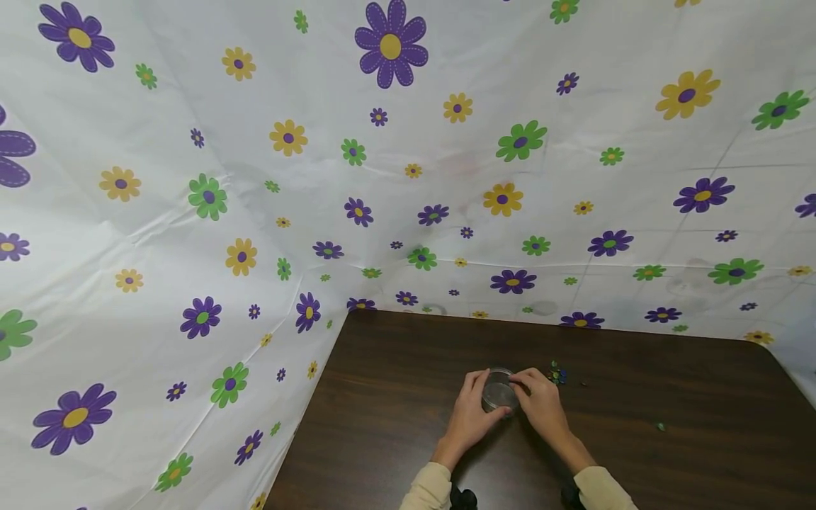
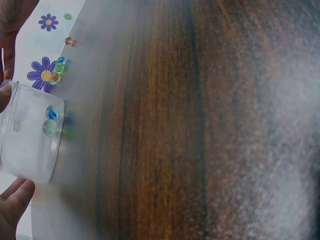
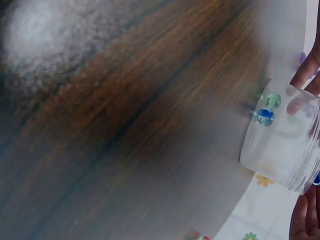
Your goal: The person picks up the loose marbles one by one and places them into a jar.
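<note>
A clear round jar (image 1: 499,392) with a ridged rim stands on the table. My left hand (image 1: 470,414) grips it, thumb on the near side and fingers around the far side. Inside, at the bottom, lie a blue-swirled marble (image 3: 266,117) and a pale green marble (image 3: 272,100). The right hand (image 1: 543,405) is at the jar's right rim, thumb and fingers pinched together. A dark blue marble (image 3: 317,179) shows at those fingers beside the rim, partly cut off by the frame edge.
A small cluster of blue and green marbles (image 1: 557,373) lies just beyond the right hand. One brownish marble (image 1: 584,384) sits to its right, and a green one (image 1: 660,426) lies farther right. A flowered white sheet (image 1: 446,234) hangs behind the dark wooden table (image 1: 382,411).
</note>
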`<state>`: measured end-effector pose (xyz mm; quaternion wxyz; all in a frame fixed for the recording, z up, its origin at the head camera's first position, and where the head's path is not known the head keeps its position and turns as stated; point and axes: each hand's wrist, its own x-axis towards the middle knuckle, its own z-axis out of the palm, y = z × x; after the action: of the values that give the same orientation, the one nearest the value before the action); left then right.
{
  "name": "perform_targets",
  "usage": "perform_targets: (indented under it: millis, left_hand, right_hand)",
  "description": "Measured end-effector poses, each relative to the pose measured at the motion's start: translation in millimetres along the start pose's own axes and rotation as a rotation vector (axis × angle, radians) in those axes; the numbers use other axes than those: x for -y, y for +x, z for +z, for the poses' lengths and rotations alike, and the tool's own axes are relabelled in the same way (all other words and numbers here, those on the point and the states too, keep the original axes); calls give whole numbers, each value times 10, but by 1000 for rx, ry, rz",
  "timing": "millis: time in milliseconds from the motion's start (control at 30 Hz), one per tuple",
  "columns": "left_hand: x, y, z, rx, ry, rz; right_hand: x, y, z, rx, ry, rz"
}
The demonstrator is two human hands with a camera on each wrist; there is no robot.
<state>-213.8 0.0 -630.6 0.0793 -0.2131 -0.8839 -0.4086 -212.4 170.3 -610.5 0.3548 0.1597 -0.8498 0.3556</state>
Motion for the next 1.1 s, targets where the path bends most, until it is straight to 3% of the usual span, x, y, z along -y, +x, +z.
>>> perform_targets:
  millis: [867,1100]
  left_hand:
    - [-17,12,-1,12,3,-18]
    - [-23,22,-1,12,-2,-8]
  right_hand:
    - [-29,-1,-15,28,-22,40]
    - [-89,-6,-35,-2,-3,42]
